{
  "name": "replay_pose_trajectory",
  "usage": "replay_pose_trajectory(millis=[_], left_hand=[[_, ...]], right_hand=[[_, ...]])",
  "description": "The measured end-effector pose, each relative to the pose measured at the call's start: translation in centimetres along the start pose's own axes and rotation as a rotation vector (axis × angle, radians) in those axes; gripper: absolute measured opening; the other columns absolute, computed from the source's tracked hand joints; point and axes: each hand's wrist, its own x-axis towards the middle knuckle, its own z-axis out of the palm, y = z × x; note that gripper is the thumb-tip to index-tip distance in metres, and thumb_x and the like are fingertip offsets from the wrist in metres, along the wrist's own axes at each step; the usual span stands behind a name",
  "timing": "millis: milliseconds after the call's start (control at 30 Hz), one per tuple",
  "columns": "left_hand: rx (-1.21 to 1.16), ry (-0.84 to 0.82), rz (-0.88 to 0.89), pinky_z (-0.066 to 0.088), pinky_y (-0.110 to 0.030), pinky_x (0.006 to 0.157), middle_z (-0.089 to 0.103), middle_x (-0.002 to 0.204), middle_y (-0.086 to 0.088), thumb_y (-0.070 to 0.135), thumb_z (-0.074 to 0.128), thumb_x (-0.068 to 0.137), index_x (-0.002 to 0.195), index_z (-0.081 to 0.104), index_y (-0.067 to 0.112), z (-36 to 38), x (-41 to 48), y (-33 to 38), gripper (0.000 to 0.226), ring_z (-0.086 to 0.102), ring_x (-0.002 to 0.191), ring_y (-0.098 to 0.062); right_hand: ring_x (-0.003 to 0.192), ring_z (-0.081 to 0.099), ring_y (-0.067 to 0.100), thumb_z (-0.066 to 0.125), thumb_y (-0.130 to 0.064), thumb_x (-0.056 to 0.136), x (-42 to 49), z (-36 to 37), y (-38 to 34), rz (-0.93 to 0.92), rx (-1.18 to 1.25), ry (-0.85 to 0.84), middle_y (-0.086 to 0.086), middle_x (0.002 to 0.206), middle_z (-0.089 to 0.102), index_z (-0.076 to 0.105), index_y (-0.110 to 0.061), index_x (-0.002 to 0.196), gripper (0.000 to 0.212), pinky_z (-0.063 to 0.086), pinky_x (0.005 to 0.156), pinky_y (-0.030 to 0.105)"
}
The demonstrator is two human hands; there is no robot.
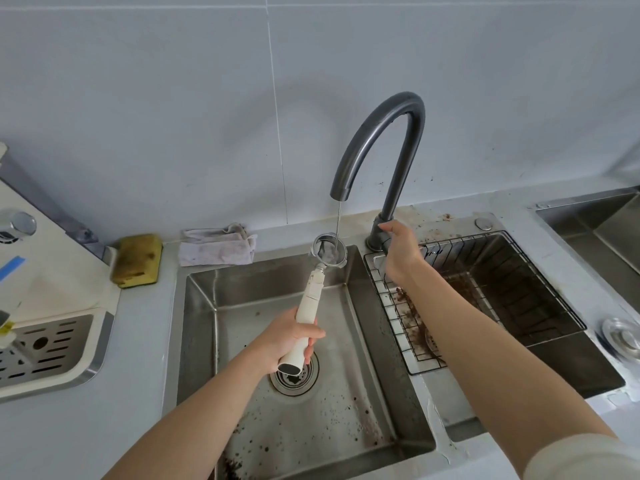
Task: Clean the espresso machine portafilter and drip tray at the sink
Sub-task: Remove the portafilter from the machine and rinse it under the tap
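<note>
Holding portafilter [313, 289] under running faucet [403, 164]

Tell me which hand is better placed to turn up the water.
Right. The right hand rests on the tap at its base, while the left hand grips the portafilter, holding its basket under the thin stream.

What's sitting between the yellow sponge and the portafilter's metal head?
A crumpled white cloth on the counter, shown in the head view.
</note>
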Motion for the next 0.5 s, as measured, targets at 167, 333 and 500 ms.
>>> replay_pose_trajectory(millis=[167, 333, 500], left_hand=[[0.040, 0.011, 0.007, 0.043, -0.022, 0.042, 0.051, 0.047, -0.001, -0.004, 0.060, 0.074, 0.074, 0.044, 0.008, -0.3, -0.5, 0.0, 0.020, 0.044, 0.035, -0.014], [0.054, 0.042, 0.023, 0.041, -0.021, 0.040, 0.049, 0.045, -0.002, -0.007, 0.057, 0.076, 0.073, 0.043, 0.008, -0.1, -1.0, 0.2, 0.021, 0.043, 0.033, -0.014], [0.080, 0.100, 0.027, 0.041, -0.022, 0.038, 0.049, 0.047, -0.004, -0.008, 0.058, 0.076, 0.077, 0.044, 0.006, -0.2, -1.6, 0.5, 0.019, 0.045, 0.032, -0.015]], right_hand=[[0.089, 0.042, 0.013, 0.055, -0.019, 0.081, -0.1, 0.6, -1.3, 0.021, 0.000, -0.004, 0.003, 0.104, 0.042, 0.042, -0.011, 0.113, 0.036, 0.032, 0.081, 0.026], [0.123, 0.039, 0.020, 0.053, -0.024, 0.088, -1.4, -0.4, 0.4, 0.020, -0.113, -0.089, 0.011, 0.145, 0.034, 0.022, -0.010, 0.144, 0.065, 0.034, 0.092, 0.030], [0.124, 0.043, 0.025, 0.056, -0.031, 0.088, -6.0, 2.2, 5.0, 0.146, -0.292, -0.228, 0.003, 0.129, 0.043, 0.040, -0.013, 0.134, 0.052, 0.031, 0.105, 0.038]])
